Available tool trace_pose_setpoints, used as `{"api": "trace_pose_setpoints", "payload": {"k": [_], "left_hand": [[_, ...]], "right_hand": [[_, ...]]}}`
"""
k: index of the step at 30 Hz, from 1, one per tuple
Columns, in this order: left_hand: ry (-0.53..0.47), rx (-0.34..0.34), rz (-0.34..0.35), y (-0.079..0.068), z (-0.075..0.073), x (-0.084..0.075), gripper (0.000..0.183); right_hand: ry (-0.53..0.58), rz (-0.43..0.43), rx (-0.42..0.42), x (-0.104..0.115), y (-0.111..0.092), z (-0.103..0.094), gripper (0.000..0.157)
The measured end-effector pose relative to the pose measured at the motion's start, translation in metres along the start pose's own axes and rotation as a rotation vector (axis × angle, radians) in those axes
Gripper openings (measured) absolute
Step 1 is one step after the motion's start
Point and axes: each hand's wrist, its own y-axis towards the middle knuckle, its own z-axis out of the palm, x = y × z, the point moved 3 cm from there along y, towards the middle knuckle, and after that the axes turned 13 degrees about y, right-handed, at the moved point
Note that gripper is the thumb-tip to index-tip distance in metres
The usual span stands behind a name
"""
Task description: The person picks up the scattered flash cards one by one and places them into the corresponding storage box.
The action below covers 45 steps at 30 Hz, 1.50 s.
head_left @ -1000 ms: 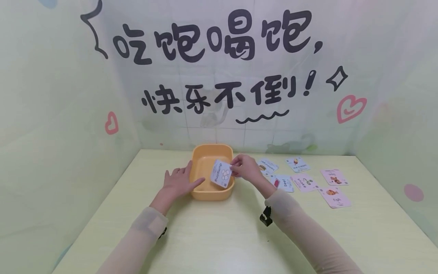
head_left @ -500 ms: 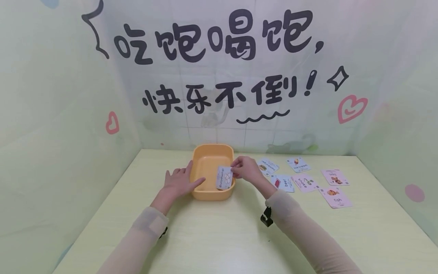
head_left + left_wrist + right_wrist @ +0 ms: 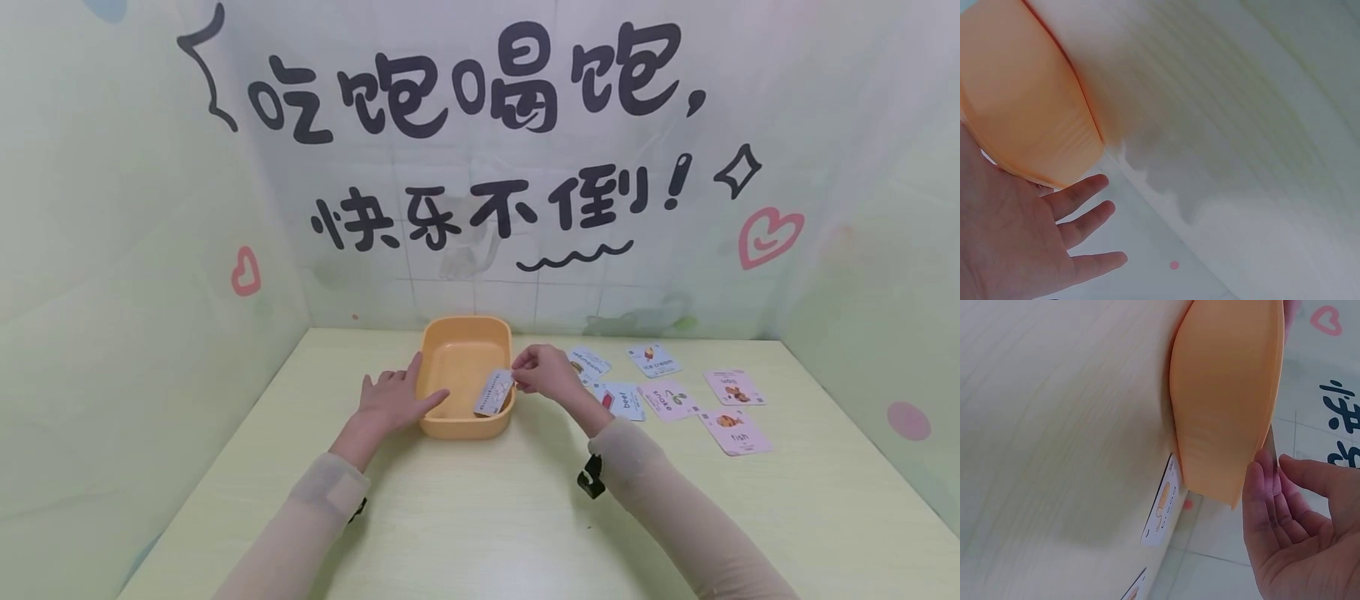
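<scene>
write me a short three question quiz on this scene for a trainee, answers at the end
1. Multiple choice: which hand has its fingers spread at the orange bin?
A) right
B) left
C) neither

2. True or false: the fish card is inside the bin.

3. Fill in the blank: in the head view, the tilted card in the bin sits nearer the bin's ____ side than its opposite side.

Key:
1. B, the left hand.
2. False; the fish card lies on the table, to the right of the bin.
3. right
</scene>
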Motion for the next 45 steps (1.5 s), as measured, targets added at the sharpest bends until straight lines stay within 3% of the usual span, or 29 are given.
{"api": "trace_pose_setpoints", "payload": {"k": [10, 19, 25, 35, 45], "left_hand": [[-0.003, 0.011, -0.010, 0.000, 0.000, 0.000, 0.096], [0.005, 0.010, 0.003, 0.001, 0.003, 0.000, 0.094], [0.014, 0.004, 0.003, 0.001, 0.003, 0.000, 0.095], [0.025, 0.004, -0.008, 0.001, 0.002, 0.001, 0.096], [0.024, -0.012, 0.008, 0.002, 0.003, 0.000, 0.095]], "right_hand": [[-0.024, -0.006, 0.001, -0.002, 0.000, 0.000, 0.008], [-0.198, -0.070, -0.006, -0.004, -0.002, 0.004, 0.013], [-0.203, -0.070, -0.004, -0.007, -0.002, 0.000, 0.012], [-0.207, -0.058, -0.017, -0.010, -0.007, -0.016, 0.012], [-0.222, -0.063, -0.024, -0.021, -0.017, -0.046, 0.017]]}}
